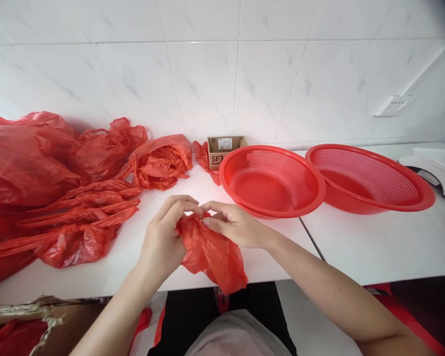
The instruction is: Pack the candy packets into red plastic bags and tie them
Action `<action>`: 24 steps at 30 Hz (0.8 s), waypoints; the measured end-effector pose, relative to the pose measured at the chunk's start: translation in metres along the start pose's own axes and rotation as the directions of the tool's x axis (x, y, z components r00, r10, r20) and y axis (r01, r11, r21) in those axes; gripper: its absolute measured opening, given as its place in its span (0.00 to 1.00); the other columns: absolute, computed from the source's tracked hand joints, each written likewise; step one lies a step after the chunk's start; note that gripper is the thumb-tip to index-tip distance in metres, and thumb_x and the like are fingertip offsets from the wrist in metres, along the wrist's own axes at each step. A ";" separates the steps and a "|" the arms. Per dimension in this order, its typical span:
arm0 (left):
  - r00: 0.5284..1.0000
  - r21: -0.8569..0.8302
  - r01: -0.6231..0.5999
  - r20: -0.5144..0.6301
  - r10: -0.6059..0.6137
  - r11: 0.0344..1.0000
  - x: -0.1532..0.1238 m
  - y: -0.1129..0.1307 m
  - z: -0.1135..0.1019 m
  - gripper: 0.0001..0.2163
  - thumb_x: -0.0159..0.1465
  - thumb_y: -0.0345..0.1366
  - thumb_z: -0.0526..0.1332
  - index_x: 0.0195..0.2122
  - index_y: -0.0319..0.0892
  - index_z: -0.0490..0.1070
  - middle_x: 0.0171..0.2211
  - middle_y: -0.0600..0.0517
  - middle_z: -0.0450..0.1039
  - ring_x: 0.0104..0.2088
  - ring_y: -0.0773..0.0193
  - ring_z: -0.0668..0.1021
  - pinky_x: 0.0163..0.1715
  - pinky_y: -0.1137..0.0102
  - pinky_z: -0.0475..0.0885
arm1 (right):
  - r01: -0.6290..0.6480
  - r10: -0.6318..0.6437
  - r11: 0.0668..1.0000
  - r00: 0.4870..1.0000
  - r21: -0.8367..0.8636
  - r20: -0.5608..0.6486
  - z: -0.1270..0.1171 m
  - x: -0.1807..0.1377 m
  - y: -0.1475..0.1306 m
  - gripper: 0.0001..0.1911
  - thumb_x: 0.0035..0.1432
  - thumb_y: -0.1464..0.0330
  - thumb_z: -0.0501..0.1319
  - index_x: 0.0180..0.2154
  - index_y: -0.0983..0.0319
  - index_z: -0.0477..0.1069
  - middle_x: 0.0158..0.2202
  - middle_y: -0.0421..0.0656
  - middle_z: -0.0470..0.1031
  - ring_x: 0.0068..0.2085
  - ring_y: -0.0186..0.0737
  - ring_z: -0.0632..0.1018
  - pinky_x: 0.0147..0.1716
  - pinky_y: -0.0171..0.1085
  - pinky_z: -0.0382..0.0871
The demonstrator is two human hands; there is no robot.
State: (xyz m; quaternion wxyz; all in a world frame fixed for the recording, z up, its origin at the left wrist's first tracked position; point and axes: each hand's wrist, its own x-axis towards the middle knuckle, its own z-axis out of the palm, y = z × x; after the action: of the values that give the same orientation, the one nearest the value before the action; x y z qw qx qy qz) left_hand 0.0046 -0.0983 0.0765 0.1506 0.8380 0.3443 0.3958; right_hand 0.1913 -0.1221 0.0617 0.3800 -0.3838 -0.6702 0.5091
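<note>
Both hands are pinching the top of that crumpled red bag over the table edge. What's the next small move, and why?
Probably rub the pinched edge apart to find the opening: the left hand and right hand both grip the top of the red bag, which hangs bunched and closed.

Both bare forearms come up from the bottom edge & converge at frame centre, elbows out, wrists slightly bent inward. Left hand [162, 241] shows back-of-hand to cam, fingers curled, thumb + index pinched together at the top. Right hand [234, 225] lies palm-down w/ index & thumb extended toward the left fingertips, tips nearly touching; both pinch closed.
</note>
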 end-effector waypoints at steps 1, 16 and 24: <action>0.999 -0.009 0.022 0.031 -0.022 1.000 -0.004 -0.002 0.000 0.11 0.60 0.26 0.56 0.41 0.44 0.72 0.43 0.49 0.73 0.41 0.63 0.76 0.39 0.71 0.69 | 0.009 -0.010 1.000 1.000 -0.016 -0.015 0.000 -0.002 -0.001 0.12 0.64 0.58 0.56 0.43 0.59 0.68 0.26 0.34 0.63 0.26 0.30 0.63 0.26 0.31 0.59; 0.818 -0.025 0.573 -0.038 -0.573 0.819 -0.101 -0.052 -0.026 0.16 0.65 0.51 0.53 0.31 0.46 0.72 0.31 0.55 0.77 0.37 0.60 0.76 0.35 0.71 0.67 | -0.136 -0.069 0.887 0.906 -0.440 -0.418 -0.023 -0.064 0.044 0.11 0.67 0.64 0.51 0.32 0.60 0.65 0.28 0.39 0.72 0.29 0.33 0.72 0.30 0.33 0.63; 0.853 -0.054 0.519 -0.025 -0.521 0.853 -0.109 -0.059 -0.021 0.15 0.66 0.48 0.52 0.33 0.45 0.72 0.35 0.52 0.74 0.42 0.59 0.76 0.39 0.70 0.70 | -0.259 0.011 0.906 0.805 -0.334 -0.593 0.007 -0.062 0.077 0.12 0.66 0.58 0.51 0.36 0.58 0.64 0.32 0.41 0.74 0.33 0.37 0.76 0.35 0.37 0.70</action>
State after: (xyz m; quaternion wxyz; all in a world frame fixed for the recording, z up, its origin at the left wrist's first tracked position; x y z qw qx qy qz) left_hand -0.0877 -0.1321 -0.0025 0.2642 0.7023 0.5517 0.3642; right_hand 0.2209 -0.1661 -0.0223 0.4406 -0.6369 -0.5825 0.2469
